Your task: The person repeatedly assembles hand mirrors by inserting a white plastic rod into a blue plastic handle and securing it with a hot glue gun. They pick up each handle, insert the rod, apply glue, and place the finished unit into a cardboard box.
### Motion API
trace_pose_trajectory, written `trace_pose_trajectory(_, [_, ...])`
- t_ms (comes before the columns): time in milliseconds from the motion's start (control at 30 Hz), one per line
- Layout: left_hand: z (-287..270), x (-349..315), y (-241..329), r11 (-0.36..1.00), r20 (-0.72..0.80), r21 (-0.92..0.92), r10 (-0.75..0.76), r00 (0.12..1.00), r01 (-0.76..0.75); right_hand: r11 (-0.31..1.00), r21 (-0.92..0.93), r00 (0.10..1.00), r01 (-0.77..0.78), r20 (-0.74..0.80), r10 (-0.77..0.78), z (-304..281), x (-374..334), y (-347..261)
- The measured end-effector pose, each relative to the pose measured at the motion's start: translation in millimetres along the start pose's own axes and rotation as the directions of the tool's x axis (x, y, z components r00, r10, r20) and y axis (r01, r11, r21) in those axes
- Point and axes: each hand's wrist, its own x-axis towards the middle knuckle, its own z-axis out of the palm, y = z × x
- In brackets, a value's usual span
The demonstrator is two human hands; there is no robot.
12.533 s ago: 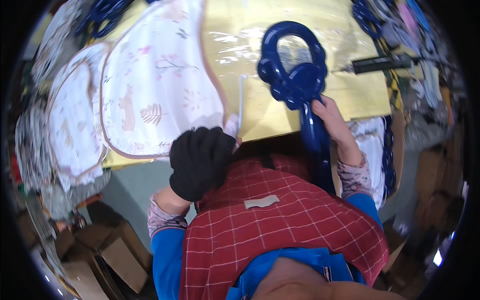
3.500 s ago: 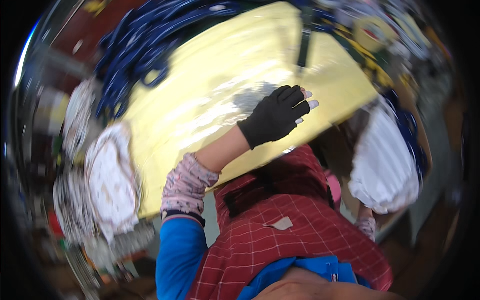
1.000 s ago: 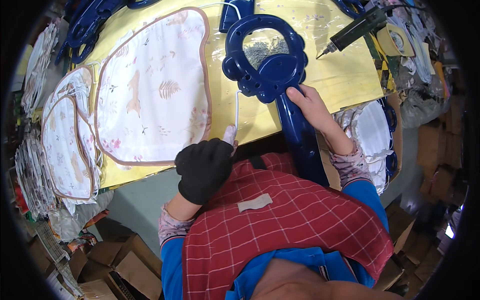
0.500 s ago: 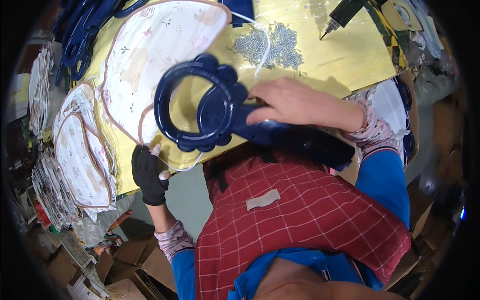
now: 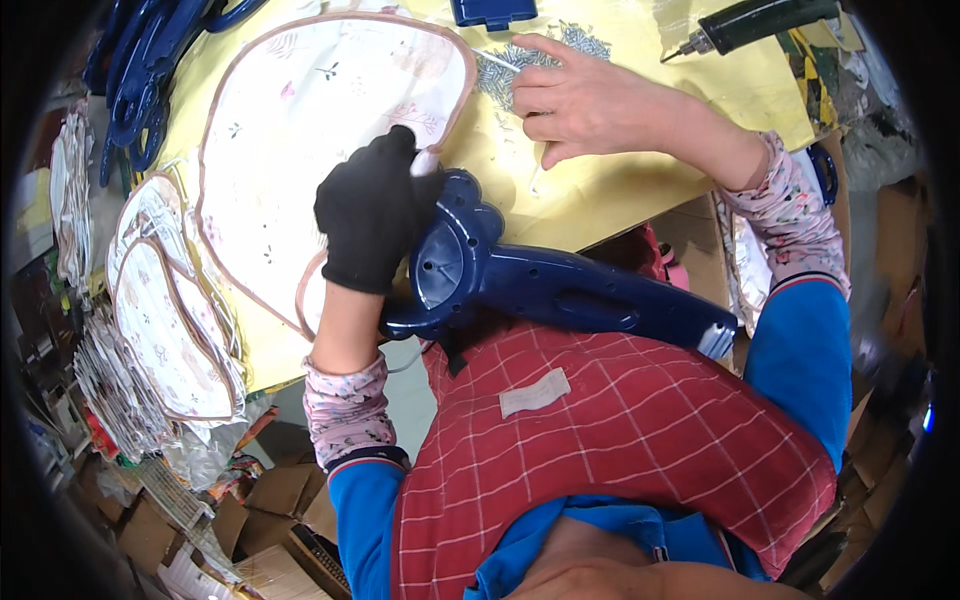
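Note:
My left hand (image 5: 370, 215), in a black glove with a bare fingertip showing, is closed on the scalloped round end of a dark blue plastic part (image 5: 590, 290). A long handle with a slot runs from that end to the right across my apron; small holes dot its surface. My wrist and glove cover most of its ring. My right hand (image 5: 605, 105), bare, reaches over a pile of small metal screws (image 5: 585, 42) with fingers apart. A white cord (image 5: 497, 61) passes beneath it. Beside my left hand lies a white floral fabric piece (image 5: 270, 130) with brown edging.
The yellow-covered table (image 5: 590, 215) holds a power screwdriver (image 5: 765, 22) at the far right and a flat blue piece (image 5: 493, 10) at the far edge. Blue plastic parts (image 5: 150, 70) are heaped far left. More floral pieces (image 5: 170, 330) hang at the left edge. Cardboard boxes (image 5: 270, 500) stand below.
My left hand has moved up from the table's near edge onto the round end of the blue part. My right hand has left the part for the screws. The part has turned and sits lower.

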Motion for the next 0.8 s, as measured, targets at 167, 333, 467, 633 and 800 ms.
trace_pose_trajectory(167, [-15, -27, 3, 0.997, -0.050, -0.069, -0.023, 0.998, 0.020, 0.998, -0.040, 0.971, 0.050, -0.230, -0.058, 1, 4, -10])
trace_pose_trajectory(333, [-26, -40, 7, 0.994, -0.157, -0.110, -0.013, 0.988, -0.004, 0.953, 0.253, 0.981, 0.167, -0.144, -0.133, -6, 6, -16])
trace_pose_trajectory(467, [-35, -41, 12, 0.990, -0.114, -0.138, 0.013, 0.993, -0.029, 0.955, 0.222, 0.980, 0.194, -0.090, -0.178, -16, 8, -24])
trace_pose_trajectory(633, [-50, -41, 24, 1.000, -0.046, -0.002, 0.001, 0.999, -0.001, 0.928, 0.357, 0.978, 0.110, -0.205, -0.038, -12, 30, -31])
trace_pose_trajectory(800, [-54, -43, 30, 0.997, -0.123, -0.070, -0.020, 0.992, 0.012, 0.929, 0.336, 0.943, 0.156, -0.330, -0.039, -4, 38, -30])
